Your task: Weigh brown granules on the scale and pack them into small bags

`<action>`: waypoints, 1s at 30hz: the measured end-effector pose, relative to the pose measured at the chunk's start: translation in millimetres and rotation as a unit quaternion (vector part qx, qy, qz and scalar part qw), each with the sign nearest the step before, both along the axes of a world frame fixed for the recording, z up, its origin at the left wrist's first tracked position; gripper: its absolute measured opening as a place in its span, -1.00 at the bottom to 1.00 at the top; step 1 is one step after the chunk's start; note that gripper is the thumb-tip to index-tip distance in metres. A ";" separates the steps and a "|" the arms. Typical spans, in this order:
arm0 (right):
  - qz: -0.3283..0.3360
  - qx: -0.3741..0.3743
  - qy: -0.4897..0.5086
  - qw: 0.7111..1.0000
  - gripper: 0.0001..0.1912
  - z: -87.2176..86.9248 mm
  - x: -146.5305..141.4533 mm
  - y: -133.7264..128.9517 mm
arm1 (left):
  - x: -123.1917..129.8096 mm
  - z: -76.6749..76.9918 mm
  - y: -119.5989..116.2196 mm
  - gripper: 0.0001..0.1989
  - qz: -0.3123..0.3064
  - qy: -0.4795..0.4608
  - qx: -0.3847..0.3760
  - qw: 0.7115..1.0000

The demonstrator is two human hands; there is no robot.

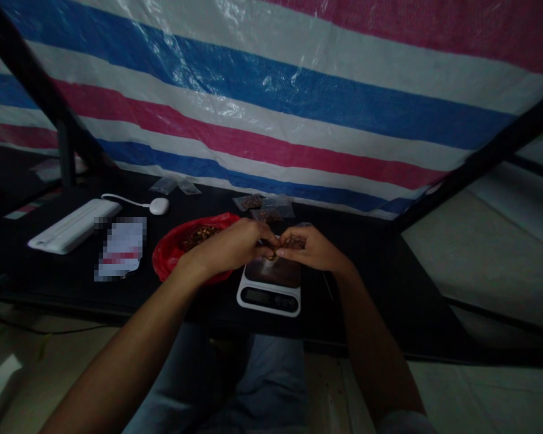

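My left hand (242, 241) and my right hand (315, 248) meet above a white kitchen scale (269, 302) with a dark weighing plate. Both hands are closed, fingertips pinched together around a small pale thing (270, 261) with brown bits at its top; its kind is hard to make out. Brown pieces under clear plastic (294, 242) show between the thumb and forefinger of my right hand; whether that hand grips them I cannot tell. Under my left wrist sits a red plastic bag (166, 256), open, with brown dried pieces (201, 236) inside.
Several small clear bags with brown contents (266, 214) lie behind the scale. Flat clear bags (175, 184) are farther left. A long white device (76, 226), a white rounded piece on a cable (159, 206) and a blurred-out packet (121, 248) lie left on the black table (389, 301). Striped sheeting (271, 120) hangs behind.
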State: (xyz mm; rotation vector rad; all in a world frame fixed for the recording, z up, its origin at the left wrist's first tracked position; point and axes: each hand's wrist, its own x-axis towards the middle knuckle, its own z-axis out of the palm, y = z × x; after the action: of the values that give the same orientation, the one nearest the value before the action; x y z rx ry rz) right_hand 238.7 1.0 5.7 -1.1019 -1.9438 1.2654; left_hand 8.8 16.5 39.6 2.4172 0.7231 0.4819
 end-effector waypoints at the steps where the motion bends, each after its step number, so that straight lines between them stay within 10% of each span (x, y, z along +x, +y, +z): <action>1: 0.003 -0.002 0.000 1.000 -0.76 -0.2 0.4 0.2 | 0.2 -0.4 -0.6 -0.78 0.003 -0.002 -0.001 1.000; 30: 0.009 -0.027 0.024 0.999 -0.73 2.1 -0.7 -3.1 | 11.6 -60.4 -36.3 -0.79 0.159 -0.315 -0.067 0.933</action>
State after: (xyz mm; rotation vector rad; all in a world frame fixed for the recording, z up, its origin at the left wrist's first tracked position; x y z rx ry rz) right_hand 238.1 -2.1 7.8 -1.0722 -1.8987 1.3485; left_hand 20.3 -19.8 -20.8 1.8480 0.8124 1.2225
